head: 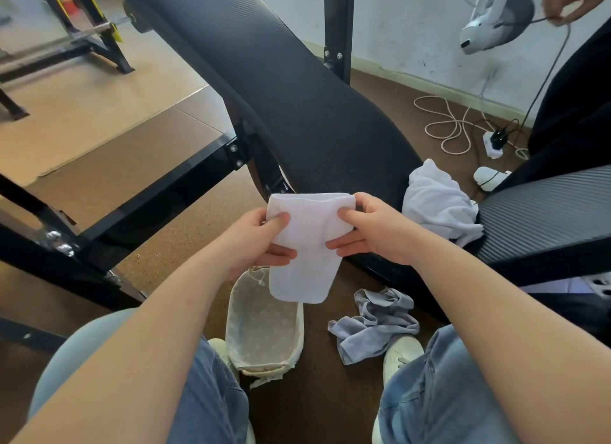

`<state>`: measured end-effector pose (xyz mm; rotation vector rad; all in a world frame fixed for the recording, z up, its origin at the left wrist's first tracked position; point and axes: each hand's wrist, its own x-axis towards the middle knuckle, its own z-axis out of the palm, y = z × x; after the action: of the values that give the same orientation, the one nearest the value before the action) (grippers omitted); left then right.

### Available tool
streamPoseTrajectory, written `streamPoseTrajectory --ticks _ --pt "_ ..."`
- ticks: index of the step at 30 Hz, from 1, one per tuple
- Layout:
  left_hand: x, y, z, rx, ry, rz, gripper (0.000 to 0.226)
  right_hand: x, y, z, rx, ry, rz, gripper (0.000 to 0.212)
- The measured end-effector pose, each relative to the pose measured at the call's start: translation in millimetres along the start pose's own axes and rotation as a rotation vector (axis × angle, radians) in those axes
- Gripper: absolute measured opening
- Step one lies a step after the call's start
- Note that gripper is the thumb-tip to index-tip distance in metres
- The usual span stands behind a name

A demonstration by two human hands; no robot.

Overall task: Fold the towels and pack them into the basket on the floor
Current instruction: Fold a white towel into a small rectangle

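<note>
Across the far side of the floor stretches the black padded bench (297,96), slanting from far left to near right. At its near right end lies a crumpled white towel (436,205). Near my feet the lined basket (233,314) sits on the brown floor, and just right of it a grey towel (373,324) lies in a heap. Above the basket I hold a folded white towel (307,252) — my left hand (258,242) pinches its left edge, thumb on top, my right hand (373,232) grips the right edge likewise — with its lower end hanging over the basket's far rim.
</note>
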<state>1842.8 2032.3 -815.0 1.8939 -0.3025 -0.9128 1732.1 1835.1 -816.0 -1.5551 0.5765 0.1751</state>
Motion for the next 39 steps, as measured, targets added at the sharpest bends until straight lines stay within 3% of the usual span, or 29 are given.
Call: streamPoseTrajectory --ticks 10,14,17,20,23,25,29,31,33,36,39 --pt "3 0 0 -0.122 0.135 -0.019 0.027 -4 -1 0 0.128 -0.003 0.044 0.029" --pt "1 2 -1 -0.168 0.233 -0.010 0.029 -2 -3 2 0.026 0.154 0.012 0.035" --pt "0 1 -1 -0.078 0.242 0.098 0.012 -1 -2 2 -0.080 0.254 -0.104 0.016" --pt "-1 1 1 0.002 0.220 0.193 0.030 -2 -2 3 -0.133 0.294 -0.217 0.008" --pt "-1 1 2 0.098 0.216 0.266 0.036 -4 -1 3 -0.233 0.373 -0.322 0.013" --pt "-1 -2 1 0.213 0.204 0.305 0.053 -5 -1 3 -0.258 0.395 -0.374 0.017" --pt "-1 -5 -2 0.330 0.241 0.309 0.069 -10 -4 0 -0.360 0.290 -0.400 0.021" --pt "-1 -6 -1 0.442 0.266 0.318 0.071 -11 -2 -2 -0.479 0.236 -0.365 0.040" --pt "0 -8 0 0.557 0.307 0.347 0.067 -11 2 0 -0.579 0.245 -0.340 0.047" --pt "4 -14 1 0.686 0.369 0.401 0.046 -9 6 6 -0.658 0.265 -0.363 0.037" --pt "6 -17 0 0.705 0.395 0.328 0.031 -7 7 8 -0.754 0.270 -0.351 0.026"
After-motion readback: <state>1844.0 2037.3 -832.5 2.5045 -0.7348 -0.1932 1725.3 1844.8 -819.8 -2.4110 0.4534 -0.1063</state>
